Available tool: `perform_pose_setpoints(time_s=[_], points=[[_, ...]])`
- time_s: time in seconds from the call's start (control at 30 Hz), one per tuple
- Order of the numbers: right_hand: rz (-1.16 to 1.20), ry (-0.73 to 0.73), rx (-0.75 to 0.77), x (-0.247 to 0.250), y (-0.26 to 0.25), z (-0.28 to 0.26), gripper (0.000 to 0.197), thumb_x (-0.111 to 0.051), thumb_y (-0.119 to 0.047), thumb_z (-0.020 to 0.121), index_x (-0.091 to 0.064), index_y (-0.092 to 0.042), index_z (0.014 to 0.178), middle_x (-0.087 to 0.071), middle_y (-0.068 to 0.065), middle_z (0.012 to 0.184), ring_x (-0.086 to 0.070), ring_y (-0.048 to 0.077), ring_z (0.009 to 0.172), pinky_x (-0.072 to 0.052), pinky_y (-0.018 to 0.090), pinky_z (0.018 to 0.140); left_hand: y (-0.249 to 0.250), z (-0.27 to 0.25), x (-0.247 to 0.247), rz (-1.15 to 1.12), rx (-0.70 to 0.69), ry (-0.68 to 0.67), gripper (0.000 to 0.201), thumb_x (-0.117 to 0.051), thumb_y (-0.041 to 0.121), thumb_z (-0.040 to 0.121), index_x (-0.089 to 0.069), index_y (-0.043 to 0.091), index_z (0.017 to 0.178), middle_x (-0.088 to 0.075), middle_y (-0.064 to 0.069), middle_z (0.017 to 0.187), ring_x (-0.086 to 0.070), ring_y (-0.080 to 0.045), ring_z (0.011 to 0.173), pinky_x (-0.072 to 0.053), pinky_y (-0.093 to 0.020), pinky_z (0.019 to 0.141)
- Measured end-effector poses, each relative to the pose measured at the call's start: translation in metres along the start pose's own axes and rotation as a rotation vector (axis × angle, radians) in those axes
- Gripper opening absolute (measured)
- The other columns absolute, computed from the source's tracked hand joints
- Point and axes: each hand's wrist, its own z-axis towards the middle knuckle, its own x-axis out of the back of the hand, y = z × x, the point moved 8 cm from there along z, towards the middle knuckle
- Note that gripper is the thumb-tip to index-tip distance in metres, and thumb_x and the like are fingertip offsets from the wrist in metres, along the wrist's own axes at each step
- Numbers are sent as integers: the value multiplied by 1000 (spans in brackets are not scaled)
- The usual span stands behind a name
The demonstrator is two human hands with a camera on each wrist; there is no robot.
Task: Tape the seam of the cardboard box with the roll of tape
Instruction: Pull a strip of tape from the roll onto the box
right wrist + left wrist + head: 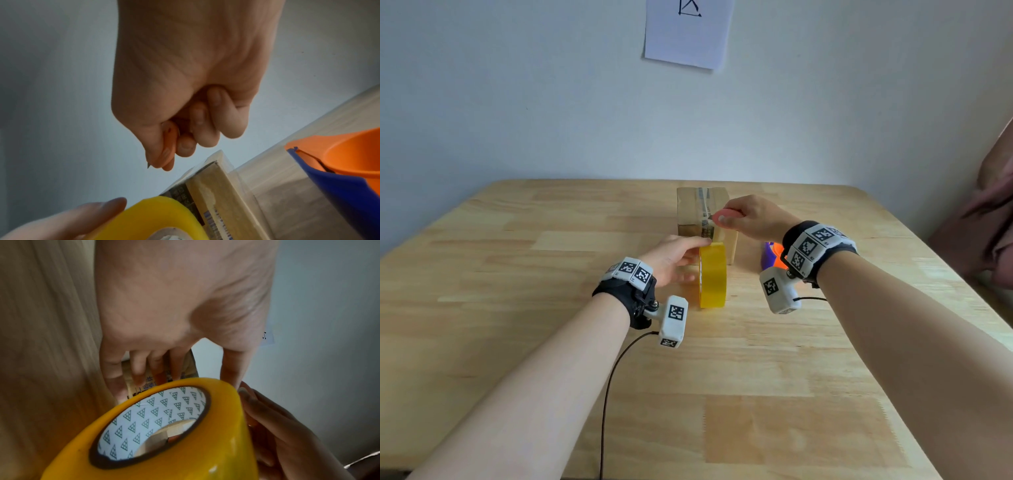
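Observation:
A small cardboard box (690, 209) stands at the back middle of the wooden table (517, 274), with clear tape and a printed strip down its seam (703, 202). The yellow tape roll (714, 277) stands on edge right in front of it. My left hand (690, 258) holds the roll, thumb on its top rim and fingers (139, 369) reaching past it to the box's front (141, 384). My right hand (736, 219) hovers over the box's near top edge, pinching a small orange-pink cutter (724, 216) whose blade tip (148, 167) points down toward the box (216, 191).
Nested orange and blue cups (770, 255) sit just right of the box, under my right wrist. A sheet of paper (688, 31) hangs on the wall behind. Pinkish fabric (989, 222) lies at the table's right edge.

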Motion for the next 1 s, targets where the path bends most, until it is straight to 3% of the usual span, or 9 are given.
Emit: perform_pose_setpoints(time_s=[0.07,0.2,0.4,0.53,0.63,0.8,1.0], points=[[-51,-47,7,-3,-2,7,30,-66,-38,98,-78,-12,106,-75,6,93,-65,19,84,-48,29,69,-3,3,-1,-6,-14,-46,42,-82,37,78,-70,18,114,-73,-7,111,-65,-24,107,-50,-43,79],[-165,-138,24,-9,-9,16,22,-73,-38,92,-83,-22,103,-74,-10,83,-66,5,77,-48,25,68,-6,7,-2,-22,-42,-111,57,-87,38,71,-69,20,122,-74,-5,113,-65,-29,114,-50,-53,97],[-361,-193,83,-15,-21,26,25,-69,-43,93,-84,-23,100,-68,-12,74,-60,7,72,-45,25,67,-10,12,4,-10,-46,-100,81,-96,43,56,-65,24,128,-67,-10,131,-52,-41,134,-54,-48,91],[-444,-218,85,-21,-27,29,32,-66,-47,94,-82,-21,104,-72,-6,87,-65,14,83,-57,33,79,-9,12,2,-22,-45,-104,72,-92,40,60,-67,26,125,-67,-5,126,-49,-40,136,-52,-44,87],[-468,-227,74,-24,-29,31,32,-65,-48,95,-82,-23,106,-73,-6,92,-67,15,88,-59,37,84,-9,10,1,-13,-51,-104,74,-92,40,57,-66,27,126,-65,-6,131,-48,-39,135,-52,-47,96],[-522,-273,58,-29,-33,39,30,-66,-47,92,-79,-23,81,-72,-5,73,-69,17,73,-57,32,65,-7,8,1,3,-45,-108,81,-92,41,53,-64,28,128,-59,-6,140,-48,-33,133,-44,-56,110],[-608,-321,52,-36,-40,45,36,-67,-41,94,-68,-17,67,-62,-3,63,-58,18,60,-48,29,57,-7,5,-1,-27,-14,-117,59,-88,31,68,-63,32,122,-54,-6,140,-44,-32,132,-42,-55,111]])
